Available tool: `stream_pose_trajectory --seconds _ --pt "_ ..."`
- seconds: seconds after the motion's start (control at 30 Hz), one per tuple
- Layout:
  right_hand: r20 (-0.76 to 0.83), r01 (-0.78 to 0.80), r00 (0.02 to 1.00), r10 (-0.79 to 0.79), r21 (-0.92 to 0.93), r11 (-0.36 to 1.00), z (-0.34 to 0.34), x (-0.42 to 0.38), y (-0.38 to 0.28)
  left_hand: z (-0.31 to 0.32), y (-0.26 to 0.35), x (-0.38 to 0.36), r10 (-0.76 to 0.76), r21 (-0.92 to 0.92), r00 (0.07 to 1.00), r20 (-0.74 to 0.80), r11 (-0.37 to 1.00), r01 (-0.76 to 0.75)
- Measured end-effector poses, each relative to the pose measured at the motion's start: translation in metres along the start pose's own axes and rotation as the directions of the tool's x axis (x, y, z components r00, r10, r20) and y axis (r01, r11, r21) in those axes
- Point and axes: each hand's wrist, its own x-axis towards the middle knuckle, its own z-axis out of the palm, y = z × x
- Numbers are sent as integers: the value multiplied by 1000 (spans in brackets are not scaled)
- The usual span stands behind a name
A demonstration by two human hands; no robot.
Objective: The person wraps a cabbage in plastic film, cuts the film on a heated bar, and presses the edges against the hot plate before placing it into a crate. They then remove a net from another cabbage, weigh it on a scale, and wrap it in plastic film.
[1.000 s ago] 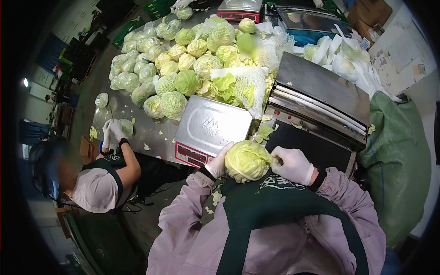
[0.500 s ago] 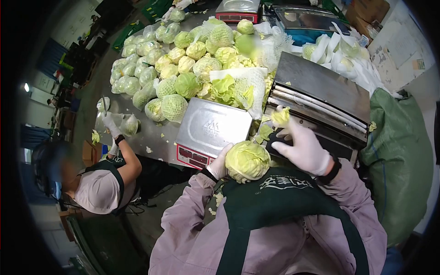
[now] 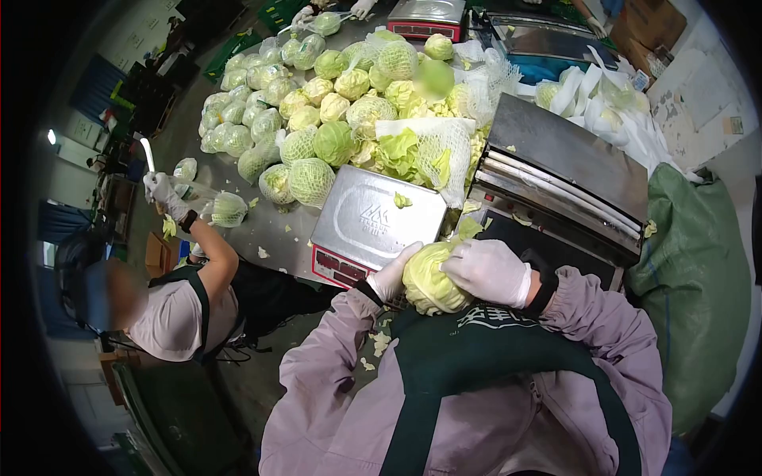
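A pale green cabbage is held against the front of my apron, just in front of the scale. My gloved left hand cups its left side. On its right side, the curled fingers of my gloved right hand grip the outer leaves; the fingertips are partly hidden. The silver-topped scale with a red front stands just beyond my left hand. On its plate lies a torn piece of leaf.
Many cabbages, some netted or bagged, cover the table behind the scale. A metal wrapping machine stands at right, beside a large green sack. At left, a co-worker holds a clear bag with a cabbage.
My right hand has come down and left onto the cabbage. The leaf piece near it has dropped onto the scale. The co-worker's hand has shifted left with the bag.
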Motion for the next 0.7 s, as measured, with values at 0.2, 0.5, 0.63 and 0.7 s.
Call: stream_pose_trajectory --seconds 0.2,0.5,0.63,0.7 --pt "-338 2 931 139 386 922 -1 -8 8 -4 0 -1 8 25 1000 8 1000 -8" --pt "-373 -231 806 459 517 824 -44 -29 10 7 -1 -7 18 -49 1000 -17 999 -18" --pt "-184 -324 912 367 227 919 -17 -25 -13 6 0 -8 12 -25 999 -30 1000 -12" --pt "-130 -258 938 322 362 896 5 -29 5 3 -1 -11 -1 -16 999 -48 1000 0"
